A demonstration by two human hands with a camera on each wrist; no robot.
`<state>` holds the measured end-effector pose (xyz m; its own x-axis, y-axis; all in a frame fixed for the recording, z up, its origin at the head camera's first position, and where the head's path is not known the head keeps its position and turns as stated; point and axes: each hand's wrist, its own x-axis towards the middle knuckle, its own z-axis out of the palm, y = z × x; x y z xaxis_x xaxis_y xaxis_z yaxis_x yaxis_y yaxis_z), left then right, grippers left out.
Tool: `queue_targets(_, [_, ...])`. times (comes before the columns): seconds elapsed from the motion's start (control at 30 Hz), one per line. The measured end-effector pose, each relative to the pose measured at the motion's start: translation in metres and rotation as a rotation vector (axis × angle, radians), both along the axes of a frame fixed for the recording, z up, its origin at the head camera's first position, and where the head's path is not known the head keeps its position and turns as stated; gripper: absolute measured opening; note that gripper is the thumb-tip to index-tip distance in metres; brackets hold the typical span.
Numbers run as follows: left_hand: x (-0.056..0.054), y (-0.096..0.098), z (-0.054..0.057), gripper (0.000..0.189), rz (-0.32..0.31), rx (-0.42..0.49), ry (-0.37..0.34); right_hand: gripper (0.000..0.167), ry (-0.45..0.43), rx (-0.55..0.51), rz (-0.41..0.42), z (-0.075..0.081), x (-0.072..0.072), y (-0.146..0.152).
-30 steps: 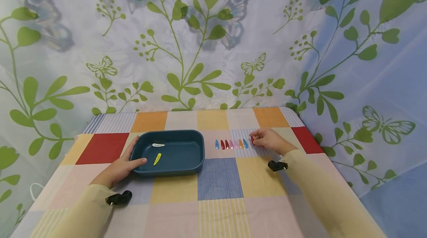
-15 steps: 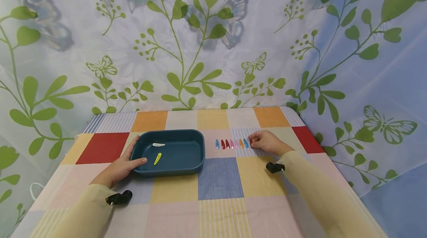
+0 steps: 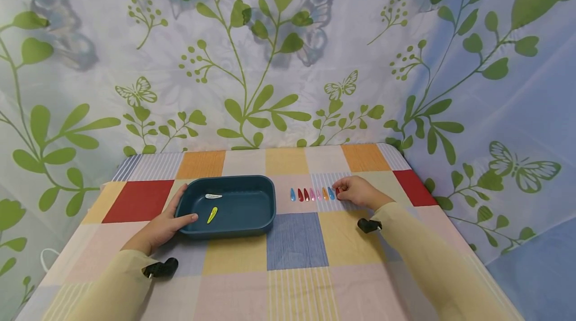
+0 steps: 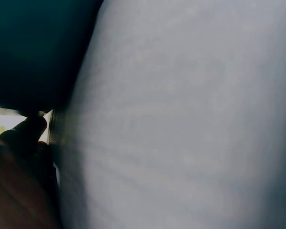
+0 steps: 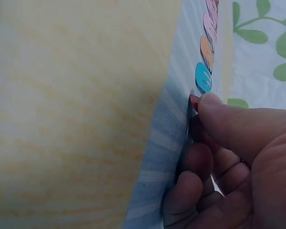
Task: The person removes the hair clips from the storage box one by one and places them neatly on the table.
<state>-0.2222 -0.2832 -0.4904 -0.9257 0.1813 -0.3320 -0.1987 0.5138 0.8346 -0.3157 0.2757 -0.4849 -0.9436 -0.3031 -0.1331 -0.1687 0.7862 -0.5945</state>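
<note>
My left hand (image 3: 157, 227) rests against the left side of a dark teal tray (image 3: 265, 233), thumb over its front corner and fingers along the outer side. A white hair clip (image 3: 213, 196) and a yellow-green hair clip (image 3: 212, 215) lie inside the tray. At the right end of a row of clips, my right hand (image 3: 362, 193) pinches a red hair clip (image 5: 194, 102) between thumb and finger, mostly covered by the hand. Beside it lies a blue hair clip (image 3: 331, 193), then an orange hair clip (image 3: 325, 194).
Further left in the row are pink clips (image 3: 312, 194), red clips (image 3: 300, 195) and another blue clip (image 3: 293, 194). A patchwork cloth (image 3: 297, 241) covers the table. Behind it hangs a leaf-patterned curtain (image 3: 252, 61). A white cable (image 3: 43, 259) shows at the left edge.
My right hand has moved slightly left and lowered the red hair clip to the row's right end, beside the blue one. My left hand and the tray stay put.
</note>
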Motion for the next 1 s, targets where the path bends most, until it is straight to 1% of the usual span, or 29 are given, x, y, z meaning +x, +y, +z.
queue_targets(0.27, [0.0002,-0.0002,0.0002,0.111,0.005,-0.002,-0.007,0.029,-0.020,0.058,-0.006,0.0008,-0.0013,0.0001])
queue_targets(0.57, [-0.0004,-0.0005,-0.0003,0.110,-0.001,0.002,0.001,0.036,-0.014,-0.003,-0.028,-0.0040,-0.0009,0.0076])
queue_targets(0.77, [0.0001,-0.0003,0.0003,0.111,-0.002,-0.005,0.003,0.038,-0.031,0.005,-0.045,-0.0063,-0.0017,0.0074])
queue_targets(1.0, [0.0008,0.0003,0.0001,0.110,-0.004,0.003,0.009,0.039,-0.039,-0.011,-0.059,-0.0065,-0.0009,0.0058])
